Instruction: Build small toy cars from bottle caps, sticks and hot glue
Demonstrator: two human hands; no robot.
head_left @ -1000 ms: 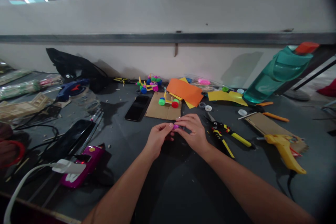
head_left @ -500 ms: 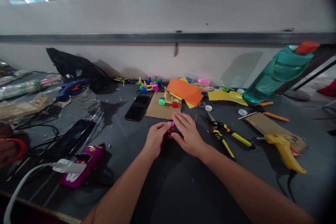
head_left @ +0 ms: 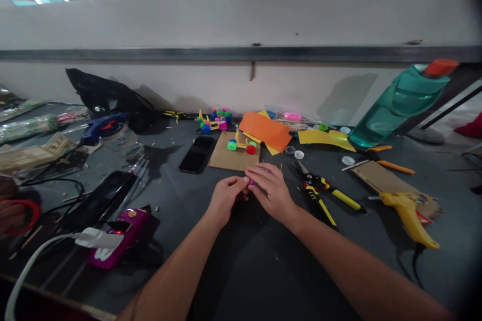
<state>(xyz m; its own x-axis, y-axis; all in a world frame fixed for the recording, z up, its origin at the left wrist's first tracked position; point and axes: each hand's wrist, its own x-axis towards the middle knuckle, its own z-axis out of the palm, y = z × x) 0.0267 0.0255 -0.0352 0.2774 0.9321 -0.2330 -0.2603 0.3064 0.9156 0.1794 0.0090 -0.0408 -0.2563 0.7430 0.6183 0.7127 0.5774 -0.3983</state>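
Observation:
Between my hands, over the dark table, is a small purple piece (head_left: 251, 181), mostly covered by fingers. My left hand (head_left: 226, 197) is closed, pinching it between thumb and fingertips. On its other side, the thumb and bent fingers of my right hand (head_left: 274, 194) close on the same piece. A bit of purple also shows by the right fingers; whether it is part of that piece I cannot tell. Just beyond my hands, a cardboard square (head_left: 222, 158) carries a small yellow frame (head_left: 241, 142) with a green wheel (head_left: 232, 145) and a red wheel (head_left: 251, 148).
A phone (head_left: 198, 154) lies left of the cardboard. To the right are pliers (head_left: 320, 193), a yellow glue gun (head_left: 408, 215) and a teal bottle (head_left: 399, 103). Orange paper (head_left: 265, 130) lies behind. At far left, another person's hand (head_left: 7, 208) holds something with a red loop (head_left: 32, 215).
My right fingers have bent and come down onto the purple piece, which has shifted slightly right. My left hand keeps its pinch. The other person's hand has moved a little.

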